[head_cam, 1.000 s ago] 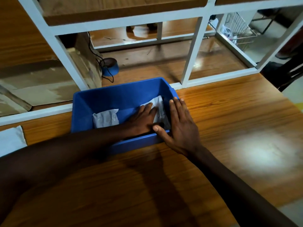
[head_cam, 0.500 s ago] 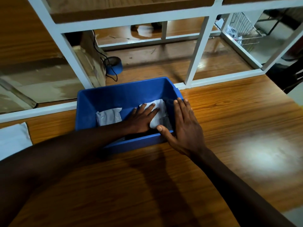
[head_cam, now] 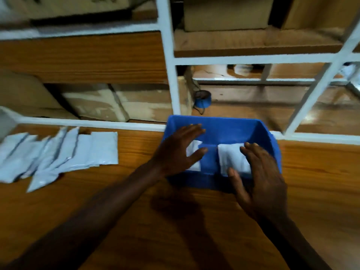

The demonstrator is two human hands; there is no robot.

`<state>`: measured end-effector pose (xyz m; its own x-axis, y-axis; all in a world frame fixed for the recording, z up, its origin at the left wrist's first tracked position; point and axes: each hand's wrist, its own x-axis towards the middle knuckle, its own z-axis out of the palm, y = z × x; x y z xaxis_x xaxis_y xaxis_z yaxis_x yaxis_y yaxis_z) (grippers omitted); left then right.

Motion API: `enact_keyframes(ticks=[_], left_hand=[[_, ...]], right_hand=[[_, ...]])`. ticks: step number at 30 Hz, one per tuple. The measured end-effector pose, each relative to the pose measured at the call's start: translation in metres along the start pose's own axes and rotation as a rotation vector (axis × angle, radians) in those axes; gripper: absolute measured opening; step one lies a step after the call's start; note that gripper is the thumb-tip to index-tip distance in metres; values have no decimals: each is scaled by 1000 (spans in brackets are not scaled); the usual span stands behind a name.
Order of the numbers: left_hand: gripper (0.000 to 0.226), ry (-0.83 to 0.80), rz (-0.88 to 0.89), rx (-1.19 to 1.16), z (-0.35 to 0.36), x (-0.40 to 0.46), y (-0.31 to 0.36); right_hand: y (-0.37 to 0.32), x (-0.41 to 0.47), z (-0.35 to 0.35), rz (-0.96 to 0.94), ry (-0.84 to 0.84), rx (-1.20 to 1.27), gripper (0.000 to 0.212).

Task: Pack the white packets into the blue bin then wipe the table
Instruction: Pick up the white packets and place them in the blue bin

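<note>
At the far left of the bench (head_cam: 175,221) we now see a loose pile of white packets (head_cam: 58,152), overlapping and fanned, lying flat and well apart from the bin; half a second ago only the corner of one packet showed at that edge, so the view has swung left and upward while the bin has stayed in place. We take this to mean that packing is far from done: most packets are unpacked, and wiping cannot begin until they are cleared. The packets look like flat sealed pouches, pale and slightly glossy, some with a dark seam line, light enough to slide or be lifted several at a time. Moving right, the left hand (head_cam: 179,149) has lifted off the right packet and now hovers over the left part of the blue bin (head_cam: 224,125), fingers spread and palm down, gripping nothing; it partly covers the left packet in the bin (head_cam: 192,147). Whether it touches that packet we cannot tell. A strip of bare blue floor separates that packet from the right packet in the bin (head_cam: 231,158), which lies flat against the right wall. The right hand (head_cam: 261,176) is open over the bin's near right corner, fingertips resting on or just above that packet and thumb near the front rim, holding nothing. Behind the bin stand a white shelf frame (head_cam: 167,75) and cardboard boxes (head_cam: 97,102).
</note>
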<state>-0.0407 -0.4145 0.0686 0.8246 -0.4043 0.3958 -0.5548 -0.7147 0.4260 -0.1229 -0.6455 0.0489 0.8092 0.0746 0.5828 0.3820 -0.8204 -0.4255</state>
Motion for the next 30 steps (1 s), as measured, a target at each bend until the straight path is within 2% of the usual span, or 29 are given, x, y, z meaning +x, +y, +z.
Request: enact_keyframes(ticks=[2, 7, 11, 18, 24, 30], left_hand=[[51, 99, -102, 17, -20, -38, -2], [43, 219, -337, 94, -60, -138, -13], [45, 230, -491, 99, -91, -199, -44], [45, 271, -582, 133, -147, -239, -143], [60, 219, -616, 69, -187, -249, -264], [63, 216, -655, 18, -210, -233, -357]], right_hand=[[-20, -2, 8, -66, 9, 75, 62], [-84, -10, 55, -214, -17, 313, 53], [-143, -14, 97, -274, -129, 448, 54], [-226, 2, 196, -313, -152, 392, 52], [-269, 29, 309, -120, -325, 251, 59], [-290, 67, 380, 21, -461, 131, 70]])
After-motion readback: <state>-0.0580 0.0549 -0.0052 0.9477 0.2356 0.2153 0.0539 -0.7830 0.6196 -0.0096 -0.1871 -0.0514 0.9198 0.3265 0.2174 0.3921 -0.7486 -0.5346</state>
